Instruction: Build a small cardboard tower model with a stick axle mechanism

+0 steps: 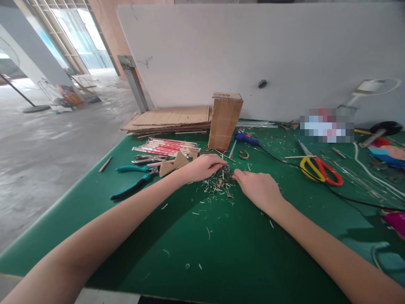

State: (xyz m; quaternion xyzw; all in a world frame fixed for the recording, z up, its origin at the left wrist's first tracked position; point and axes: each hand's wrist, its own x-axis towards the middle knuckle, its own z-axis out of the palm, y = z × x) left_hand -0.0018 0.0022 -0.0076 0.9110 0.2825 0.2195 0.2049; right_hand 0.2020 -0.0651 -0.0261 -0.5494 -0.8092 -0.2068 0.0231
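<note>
Over a small pile of pale shavings [218,185] on the green tabletop, my two hands work close together. My left hand [205,167] is closed, thumb and fingers pinched around something small that I cannot make out. Just to its right, my right hand [257,185] is also closed, fingertips pinched near a thin dark piece mostly hidden by the fingers. Behind them stands an upright cardboard block [225,122]. Cut cardboard pieces [174,164] lie beside my left wrist, next to teal-handled pliers [134,182].
Wrapped chopsticks [164,147] and stacked cardboard sheets [171,116] lie at the back left. A blue glue gun [248,139] trails a black cord rightward, past scissors [329,171] with yellow and red handles. A white panel [202,55] borders the table's back.
</note>
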